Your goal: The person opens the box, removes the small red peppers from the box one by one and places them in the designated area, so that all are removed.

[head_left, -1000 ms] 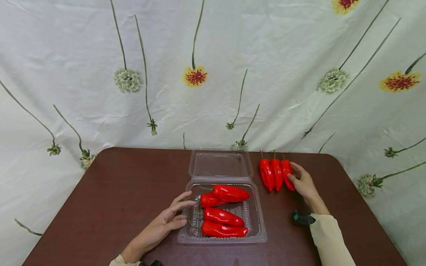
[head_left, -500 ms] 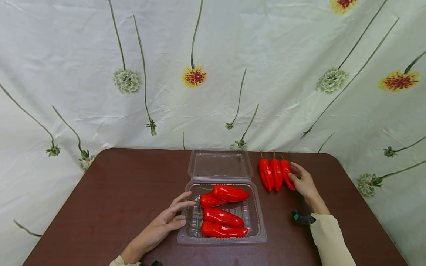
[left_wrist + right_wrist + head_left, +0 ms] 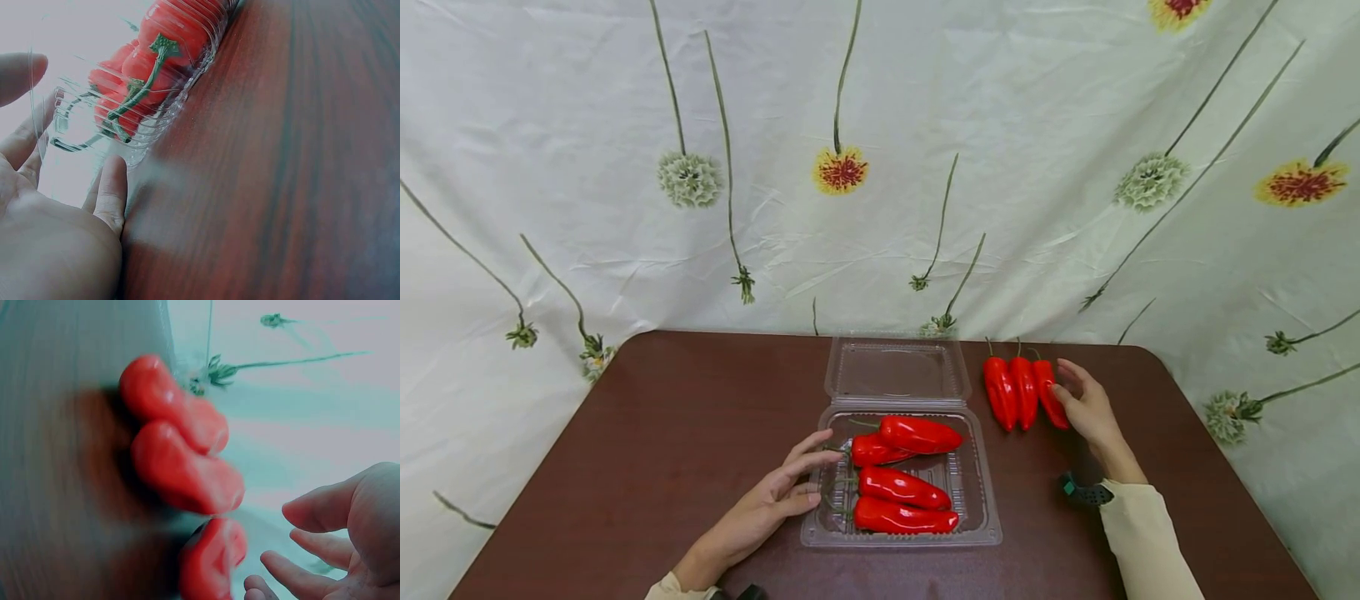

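Observation:
In the head view a clear plastic clamshell box (image 3: pixel 992 533) lies with its lid back, holding several red peppers (image 3: pixel 904 487) with green stems. At the box's left side my left hand (image 3: pixel 767 504) rests with spread fingers; the left wrist view shows the fingers (image 3: pixel 112 194) against the clear wall. To the right of the box, three red peppers lie side by side: a left one (image 3: pixel 1000 393), a middle one (image 3: pixel 1024 393) and a slightly slanted right one (image 3: pixel 1049 396). My right hand (image 3: pixel 1092 410) is beside the right pepper, fingers loosely bent and holding nothing.
The clear lid (image 3: pixel 895 371) lies behind the box on the dark red-brown table (image 3: pixel 700 417). A pale cloth (image 3: pixel 887 233) printed with flowers hangs beyond the table's far edge. My right wrist wears a dark band (image 3: pixel 1084 492).
The right pepper's lower tip has swung slightly to the right, so it slants away from the middle one. My right hand has shifted a little right. My left hand stays put.

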A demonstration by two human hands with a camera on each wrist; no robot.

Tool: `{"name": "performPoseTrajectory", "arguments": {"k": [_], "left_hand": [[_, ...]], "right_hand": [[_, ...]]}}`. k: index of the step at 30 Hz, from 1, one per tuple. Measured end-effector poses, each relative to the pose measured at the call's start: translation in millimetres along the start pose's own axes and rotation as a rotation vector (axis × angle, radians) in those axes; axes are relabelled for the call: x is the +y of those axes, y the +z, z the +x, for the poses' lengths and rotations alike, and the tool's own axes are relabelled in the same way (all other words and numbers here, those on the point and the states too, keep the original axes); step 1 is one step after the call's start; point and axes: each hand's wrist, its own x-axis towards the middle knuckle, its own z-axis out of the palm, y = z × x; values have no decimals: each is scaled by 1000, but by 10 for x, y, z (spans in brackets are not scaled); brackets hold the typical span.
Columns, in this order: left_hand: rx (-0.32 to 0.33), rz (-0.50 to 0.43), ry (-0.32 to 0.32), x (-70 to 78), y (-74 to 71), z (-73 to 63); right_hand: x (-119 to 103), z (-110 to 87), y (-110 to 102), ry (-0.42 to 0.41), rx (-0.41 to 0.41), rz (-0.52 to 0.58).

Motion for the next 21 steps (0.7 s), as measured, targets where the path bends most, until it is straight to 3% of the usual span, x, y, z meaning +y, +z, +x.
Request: {"name": "performPoseTrajectory", "arguments": {"k": [8,12,21], "left_hand": [[7,4,-23,2,5,-1],[7,8,-30,5,5,-15],[7,26,-35,11,2,-16]], "right_hand": [[-297,-108,60,-133,27,-70],[-482,-196,117,-177,-12,-89],[-781,-443,396,-259,-153,13]]}}
